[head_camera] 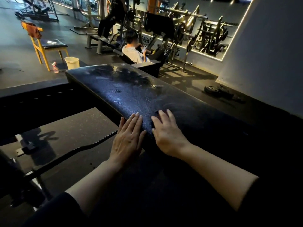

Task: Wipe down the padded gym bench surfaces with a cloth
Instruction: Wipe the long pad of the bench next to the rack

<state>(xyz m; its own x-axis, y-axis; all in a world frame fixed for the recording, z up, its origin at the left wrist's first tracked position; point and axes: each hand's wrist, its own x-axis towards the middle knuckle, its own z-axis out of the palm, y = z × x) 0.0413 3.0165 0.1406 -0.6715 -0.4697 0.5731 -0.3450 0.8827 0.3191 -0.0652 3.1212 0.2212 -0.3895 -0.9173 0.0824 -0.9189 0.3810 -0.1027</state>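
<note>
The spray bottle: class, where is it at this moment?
In the head view, the spray bottle stands on the floor at upper left, beside the pale bucket and next to the yellow chair.

One padded bench (131,92), two hands, one chair (47,45), one bucket (72,63), one spray bottle (55,68).

From my feed, the cloth (156,113) was nearly all hidden under my right hand (165,131); only a dark scrap showed past the fingertips. The near end of the padded bench (131,92) sank into shadow, its edge lost. The writing on the far wall was too small to read. My elbows were cut off by the frame.
</note>
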